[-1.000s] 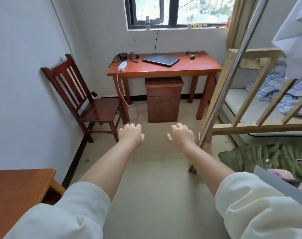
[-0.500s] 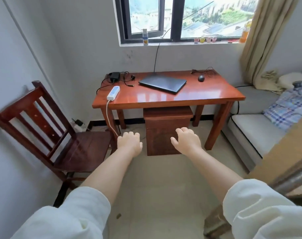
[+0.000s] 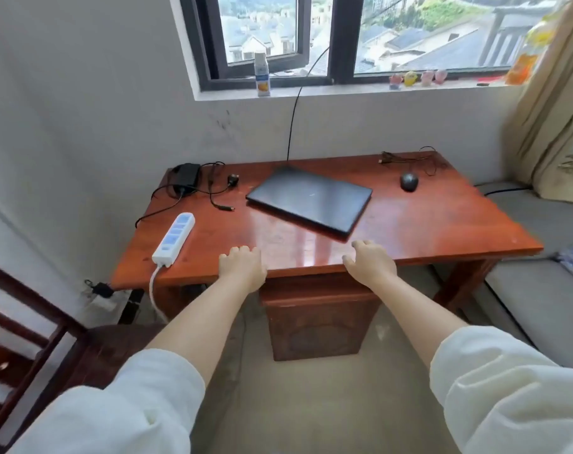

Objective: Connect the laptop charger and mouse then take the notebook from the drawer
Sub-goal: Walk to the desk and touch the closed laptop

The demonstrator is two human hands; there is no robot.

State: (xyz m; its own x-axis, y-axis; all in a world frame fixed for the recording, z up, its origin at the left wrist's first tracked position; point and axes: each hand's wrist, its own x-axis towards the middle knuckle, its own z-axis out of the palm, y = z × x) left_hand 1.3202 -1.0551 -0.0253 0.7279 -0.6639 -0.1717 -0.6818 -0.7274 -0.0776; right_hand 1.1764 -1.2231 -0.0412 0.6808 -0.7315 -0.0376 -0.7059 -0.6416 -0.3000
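Observation:
A closed dark laptop (image 3: 309, 198) lies on the red-brown desk (image 3: 409, 224). Its black charger brick (image 3: 187, 174) with loose cables sits at the desk's back left, the plug end (image 3: 227, 208) lying free. A white power strip (image 3: 173, 239) rests near the left front edge. A black mouse (image 3: 409, 181) with its coiled cable (image 3: 406, 158) is at the back right. A wooden drawer cabinet (image 3: 317, 319) stands under the desk. My left hand (image 3: 242, 268) and my right hand (image 3: 370, 262) hover over the desk's front edge, fingers loosely curled, holding nothing.
A wooden chair (image 3: 33, 339) stands at the left. A grey couch (image 3: 540, 296) with a checked cloth lies at the right, below a beige curtain (image 3: 553, 109). A bottle (image 3: 262, 75) and small figurines (image 3: 416, 77) sit on the windowsill.
I have walked up to the desk; it now fills the view. Both hands have gone from mid-air over the floor to above the desk's front edge.

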